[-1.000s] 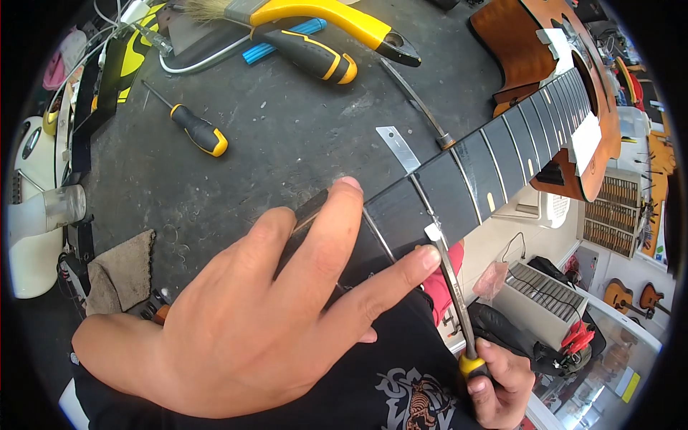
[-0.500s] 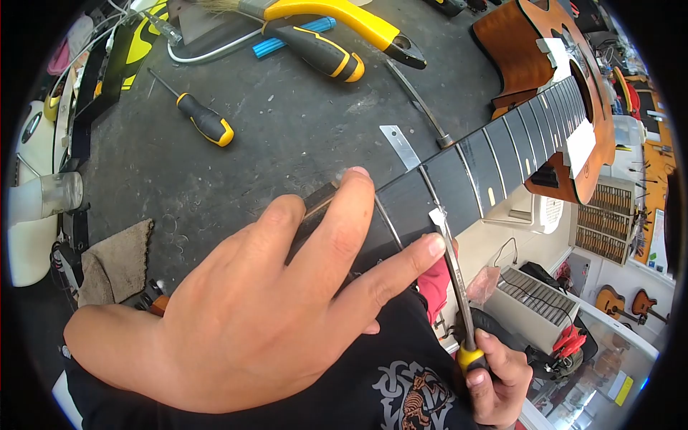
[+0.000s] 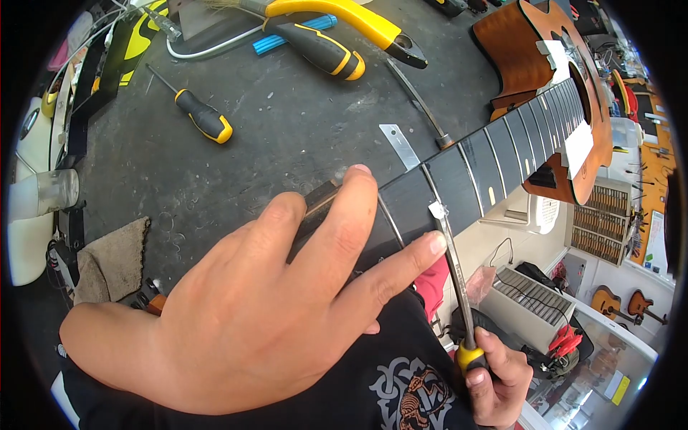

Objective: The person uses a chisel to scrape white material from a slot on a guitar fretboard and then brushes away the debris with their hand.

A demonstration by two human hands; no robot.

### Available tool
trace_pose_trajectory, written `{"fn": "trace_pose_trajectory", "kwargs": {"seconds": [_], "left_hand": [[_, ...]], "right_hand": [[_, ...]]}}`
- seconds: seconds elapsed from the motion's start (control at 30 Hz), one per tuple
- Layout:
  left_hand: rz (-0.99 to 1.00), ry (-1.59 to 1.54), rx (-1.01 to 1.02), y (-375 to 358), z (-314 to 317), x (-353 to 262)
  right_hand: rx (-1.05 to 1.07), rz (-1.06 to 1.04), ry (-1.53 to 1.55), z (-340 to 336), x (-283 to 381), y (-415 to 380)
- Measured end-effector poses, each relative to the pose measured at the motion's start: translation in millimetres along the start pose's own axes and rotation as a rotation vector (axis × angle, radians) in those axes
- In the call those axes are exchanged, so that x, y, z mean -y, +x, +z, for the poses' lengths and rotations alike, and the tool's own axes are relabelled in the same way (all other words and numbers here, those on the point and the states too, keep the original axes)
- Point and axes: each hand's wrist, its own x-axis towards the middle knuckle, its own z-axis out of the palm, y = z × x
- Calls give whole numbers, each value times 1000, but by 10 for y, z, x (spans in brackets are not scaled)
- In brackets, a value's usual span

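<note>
My right hand (image 3: 499, 380) is wrapped round the yellow and black handle of a long-shanked flat screwdriver (image 3: 457, 276). Its flat tip, with a small whitish bit on it, meets the black fretboard (image 3: 459, 179) of an acoustic guitar (image 3: 502, 61) close to a fret. My left hand (image 3: 279, 294) is spread over the headstock end of the neck, and one stretched fingertip touches the screwdriver shank below the tip. My left thumb is mostly hidden. A thin metal blade (image 3: 399, 147) projects from the neck's far edge, beside that fret.
Lying on the dark workbench (image 3: 236, 172) are a small screwdriver (image 3: 204, 118), a thicker yellow-black handle (image 3: 319, 51), a yellow curved handle (image 3: 344, 16), a blue stick (image 3: 287, 37) and a metal rod (image 3: 419, 100). White paper (image 3: 577, 149) covers part of the guitar. A brown cloth (image 3: 111, 261) is at left.
The view has shifted very slightly. The screwdriver tip and the left fingertip on its shank have moved a touch; both hands keep the same hold.
</note>
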Motion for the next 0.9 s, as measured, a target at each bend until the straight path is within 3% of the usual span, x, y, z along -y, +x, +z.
{"fn": "trace_pose_trajectory", "kwargs": {"seconds": [0.9], "left_hand": [[-11,-40,-9,-3,8,-7]], "right_hand": [[9,24,46,-34,-24,-2]]}}
